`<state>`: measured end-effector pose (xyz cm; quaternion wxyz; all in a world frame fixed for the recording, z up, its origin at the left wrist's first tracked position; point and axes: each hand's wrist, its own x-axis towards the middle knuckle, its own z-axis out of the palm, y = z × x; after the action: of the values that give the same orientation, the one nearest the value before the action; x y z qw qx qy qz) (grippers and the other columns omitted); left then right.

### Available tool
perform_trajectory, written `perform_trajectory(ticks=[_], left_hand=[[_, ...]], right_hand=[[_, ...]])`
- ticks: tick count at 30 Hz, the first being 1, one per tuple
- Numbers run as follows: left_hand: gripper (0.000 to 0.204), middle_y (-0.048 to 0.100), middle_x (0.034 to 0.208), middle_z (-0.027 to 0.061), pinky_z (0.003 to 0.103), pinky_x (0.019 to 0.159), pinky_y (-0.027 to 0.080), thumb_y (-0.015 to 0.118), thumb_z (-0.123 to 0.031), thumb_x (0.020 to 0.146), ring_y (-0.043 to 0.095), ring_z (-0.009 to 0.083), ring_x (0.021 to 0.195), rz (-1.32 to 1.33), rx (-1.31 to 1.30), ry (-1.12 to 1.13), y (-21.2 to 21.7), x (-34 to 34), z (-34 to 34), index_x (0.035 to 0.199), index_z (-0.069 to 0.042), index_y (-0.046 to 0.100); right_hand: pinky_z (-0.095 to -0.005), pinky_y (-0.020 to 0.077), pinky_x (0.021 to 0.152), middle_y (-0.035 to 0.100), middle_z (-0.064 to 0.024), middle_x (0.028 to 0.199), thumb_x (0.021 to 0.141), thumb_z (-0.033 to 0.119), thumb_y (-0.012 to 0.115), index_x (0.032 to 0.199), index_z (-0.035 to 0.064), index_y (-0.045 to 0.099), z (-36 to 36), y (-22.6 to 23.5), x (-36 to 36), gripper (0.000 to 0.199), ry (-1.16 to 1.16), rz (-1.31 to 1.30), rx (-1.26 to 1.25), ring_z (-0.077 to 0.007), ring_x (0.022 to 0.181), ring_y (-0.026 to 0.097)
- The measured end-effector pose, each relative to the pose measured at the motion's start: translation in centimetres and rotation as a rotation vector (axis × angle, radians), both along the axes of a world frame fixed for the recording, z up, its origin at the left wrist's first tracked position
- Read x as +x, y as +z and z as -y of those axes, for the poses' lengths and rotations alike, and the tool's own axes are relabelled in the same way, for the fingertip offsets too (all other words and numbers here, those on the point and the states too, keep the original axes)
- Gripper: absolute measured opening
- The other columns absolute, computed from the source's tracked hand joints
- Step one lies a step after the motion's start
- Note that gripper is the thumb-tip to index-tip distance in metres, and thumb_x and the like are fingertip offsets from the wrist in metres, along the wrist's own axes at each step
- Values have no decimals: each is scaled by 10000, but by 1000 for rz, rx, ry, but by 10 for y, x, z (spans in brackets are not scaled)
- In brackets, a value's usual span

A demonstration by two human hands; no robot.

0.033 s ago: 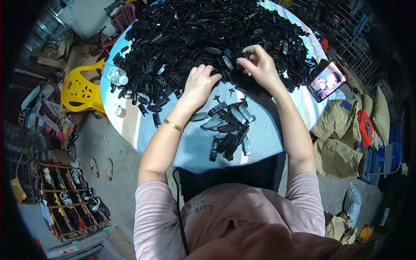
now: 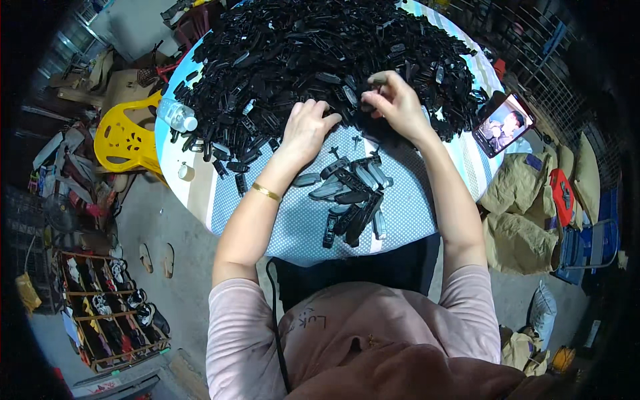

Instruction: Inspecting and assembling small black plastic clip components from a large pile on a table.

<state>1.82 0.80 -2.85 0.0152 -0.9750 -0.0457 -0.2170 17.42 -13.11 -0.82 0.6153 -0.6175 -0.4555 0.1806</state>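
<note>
A big heap of small black plastic parts [image 2: 313,53] covers the far half of a round table [image 2: 267,220] with a dotted pale-blue cloth. My left hand [image 2: 308,127] lies palm down at the heap's near edge, fingers spread on the parts and gripping none. My right hand [image 2: 399,101] is just to its right, fingertips pinched on one small dark plastic piece [image 2: 375,79] above the heap's edge. A smaller group of long black and grey pieces [image 2: 350,197] lies on the cloth in front of both hands.
A phone [image 2: 503,123] with a lit screen lies on the table's right edge. A clear bottle [image 2: 179,117] lies at the left edge beside a yellow plastic chair [image 2: 127,140]. Sacks [image 2: 527,207] stand on the right; a shoe rack [image 2: 107,313] and sandals [image 2: 155,259] are lower left.
</note>
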Motion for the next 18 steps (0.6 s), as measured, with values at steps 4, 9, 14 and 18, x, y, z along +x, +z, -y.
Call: perform_trajectory(ticks=[4,9,14,18], left_hand=[[207,567,987,77,335,768,404,603,-113,717,511,230,905,221,-23,-85,-3,1,-1,915,-126,661],[223,573,967,56,234,706,461,594,-5,775,554,124,813,416,-1130,-66,9,-3,5,998,-19,588],[288,577,905,12,186,642,454,584,-4,814,535,66,720,418,-1627,-193,12,-8,9,1098,2,537],[371,600,878,48,181,622,481,583,-5,821,584,86,683,284,-1725,-239,19,-12,9,1182,24,502]], right_hand=[[-211,487,558,562,-30,818,905,102,491,1290,87,424,0,4,-13,391,151,-34,-141,-85,687,561],[-223,497,617,584,-51,882,911,92,483,1318,52,376,-2,2,-32,423,288,-177,-104,-81,740,561],[-212,494,595,614,-46,857,883,116,551,1114,1,492,0,7,-49,265,183,-157,-119,-99,735,614],[-195,493,543,602,-40,857,880,112,555,1022,-12,575,-4,0,-53,189,198,-330,-52,-99,660,606]])
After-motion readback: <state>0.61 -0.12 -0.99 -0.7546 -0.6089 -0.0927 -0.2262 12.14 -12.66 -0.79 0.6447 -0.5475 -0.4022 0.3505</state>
